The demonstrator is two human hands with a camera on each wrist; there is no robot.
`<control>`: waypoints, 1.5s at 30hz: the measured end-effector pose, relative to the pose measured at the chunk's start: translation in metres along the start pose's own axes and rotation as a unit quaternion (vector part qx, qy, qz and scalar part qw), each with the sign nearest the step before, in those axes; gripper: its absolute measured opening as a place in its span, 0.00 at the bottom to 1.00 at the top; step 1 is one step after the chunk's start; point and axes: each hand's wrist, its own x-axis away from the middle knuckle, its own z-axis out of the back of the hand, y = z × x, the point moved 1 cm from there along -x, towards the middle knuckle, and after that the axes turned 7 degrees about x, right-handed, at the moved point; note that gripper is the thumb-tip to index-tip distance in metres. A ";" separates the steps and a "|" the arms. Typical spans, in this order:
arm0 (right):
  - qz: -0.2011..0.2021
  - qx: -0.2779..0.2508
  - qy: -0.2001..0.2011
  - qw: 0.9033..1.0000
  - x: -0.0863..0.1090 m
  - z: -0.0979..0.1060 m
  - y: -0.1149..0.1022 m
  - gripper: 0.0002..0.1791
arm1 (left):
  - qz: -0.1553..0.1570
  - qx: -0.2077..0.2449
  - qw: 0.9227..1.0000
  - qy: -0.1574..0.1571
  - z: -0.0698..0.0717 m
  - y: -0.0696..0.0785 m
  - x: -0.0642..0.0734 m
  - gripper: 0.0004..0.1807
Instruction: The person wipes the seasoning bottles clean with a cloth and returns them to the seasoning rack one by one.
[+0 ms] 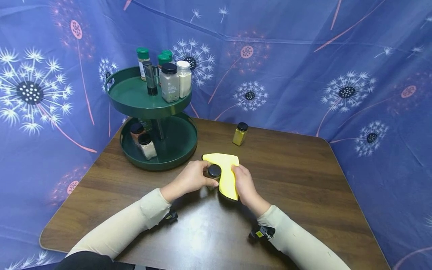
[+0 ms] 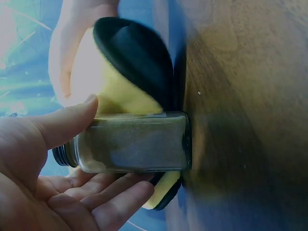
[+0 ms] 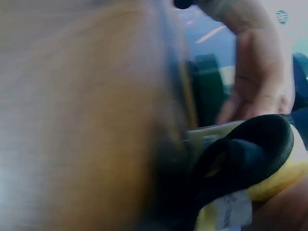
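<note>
In the head view my left hand (image 1: 191, 175) holds a small square glass spice jar with a black lid (image 1: 214, 171) between thumb and fingers. The left wrist view shows the jar (image 2: 134, 144) full of brownish powder, its base at the wooden tabletop. My right hand (image 1: 245, 184) grips a yellow cloth with a dark edge (image 1: 227, 176), which lies against the jar's right side. In the right wrist view the cloth's black border (image 3: 269, 137) is folded over, and a white label (image 3: 234, 210) shows on it.
A two-tier green turntable tray (image 1: 158, 165) stands at the back left. Several shakers and jars, one a black-lidded pepper jar (image 1: 170, 83), are on its top tier; black-lidded jars (image 1: 147, 147) sit below. Another jar with yellow contents (image 1: 240, 134) stands at the table's (image 1: 290, 165) back.
</note>
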 end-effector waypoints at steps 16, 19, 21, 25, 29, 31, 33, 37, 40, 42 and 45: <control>0.003 -0.087 -0.019 0.996 0.007 0.017 -0.037 0.15 | 0.016 0.004 1.000 -0.015 -0.002 0.000 -0.003 0.22; -0.007 -0.088 -0.021 0.996 0.008 0.021 -0.037 0.16 | 0.013 0.003 1.000 -0.025 -0.003 0.000 -0.003 0.22; -0.012 -0.090 -0.026 0.996 0.009 0.022 -0.036 0.16 | 0.011 0.004 1.000 -0.028 -0.004 0.000 -0.003 0.22; -0.014 -0.100 -0.045 0.994 0.009 0.024 -0.034 0.16 | 0.006 -0.004 0.999 -0.033 -0.003 -0.001 -0.002 0.22; -0.013 -0.108 -0.053 0.993 0.009 0.026 -0.032 0.15 | -0.014 -0.010 0.999 -0.048 -0.001 -0.001 -0.002 0.24; -0.013 -0.110 -0.056 0.992 0.008 0.027 -0.032 0.15 | -0.023 -0.010 0.998 -0.057 0.001 -0.001 -0.002 0.25; -0.015 -0.110 -0.061 0.992 0.008 0.028 -0.033 0.14 | -0.030 -0.006 0.997 -0.065 0.003 -0.001 -0.002 0.25; -0.012 -0.100 -0.068 0.993 0.005 0.029 -0.036 0.14 | -0.029 -0.019 0.996 -0.078 0.009 -0.001 -0.001 0.27; -0.007 -0.091 -0.070 0.993 0.004 0.030 -0.039 0.15 | -0.018 -0.042 0.997 -0.068 0.014 0.000 0.000 0.32; -0.006 -0.084 -0.071 0.994 0.003 0.031 -0.040 0.15 | -0.005 -0.056 0.997 -0.050 0.014 0.001 0.000 0.35; -0.007 -0.086 -0.073 0.994 0.002 0.030 -0.040 0.15 | 0.013 -0.059 0.998 -0.022 0.012 0.004 0.003 0.35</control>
